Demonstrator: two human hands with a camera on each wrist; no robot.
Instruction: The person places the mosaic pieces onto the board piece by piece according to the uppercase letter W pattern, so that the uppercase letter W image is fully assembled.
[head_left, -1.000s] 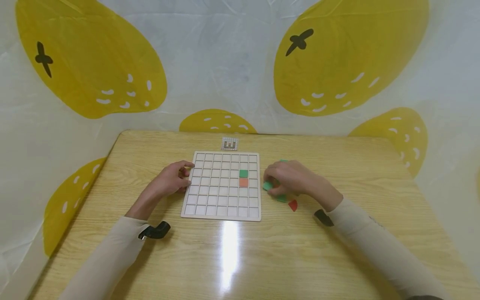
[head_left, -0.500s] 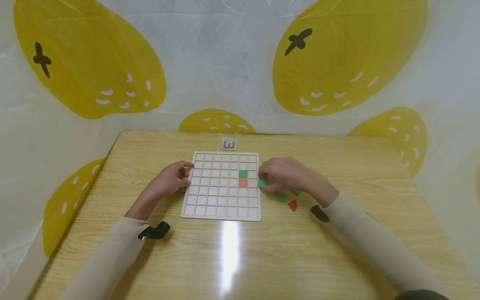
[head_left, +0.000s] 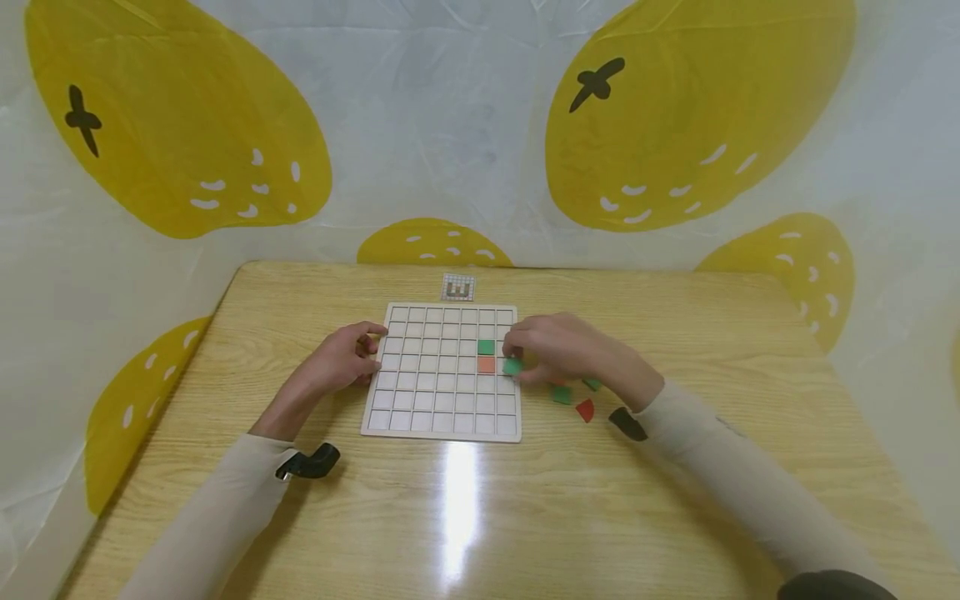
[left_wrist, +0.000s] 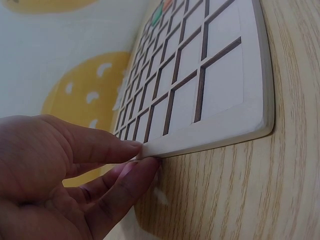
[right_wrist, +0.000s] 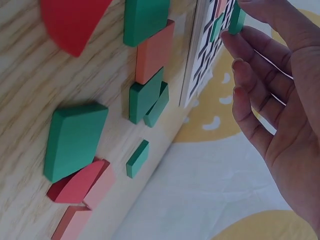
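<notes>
A pale wooden grid board (head_left: 392, 423) lies on the table, with a green square tile (head_left: 487, 347) and an orange square tile (head_left: 487, 365) in neighbouring cells toward its right side. My left hand (head_left: 341, 358) rests thumb and fingertips against the board's left edge; the left wrist view shows the fingertips touching its rim (left_wrist: 210, 137). Between thumb and fingers, my right hand (head_left: 562, 346) pinches another green tile (right_wrist: 237, 19) over the board's right edge, level with the orange tile's row. The remaining right fingers are loosely bent.
Several loose green, orange and pink pieces lie right of the board, among them a green tile (head_left: 561, 395) and a red rounded wedge (head_left: 586, 411). A small pattern card (head_left: 458, 287) sits behind the board. A patterned cloth (head_left: 442, 125) hangs behind the table.
My right hand has moved left from the loose pieces to the board's right edge, carrying the green tile. The left hand has stayed at the board's left edge.
</notes>
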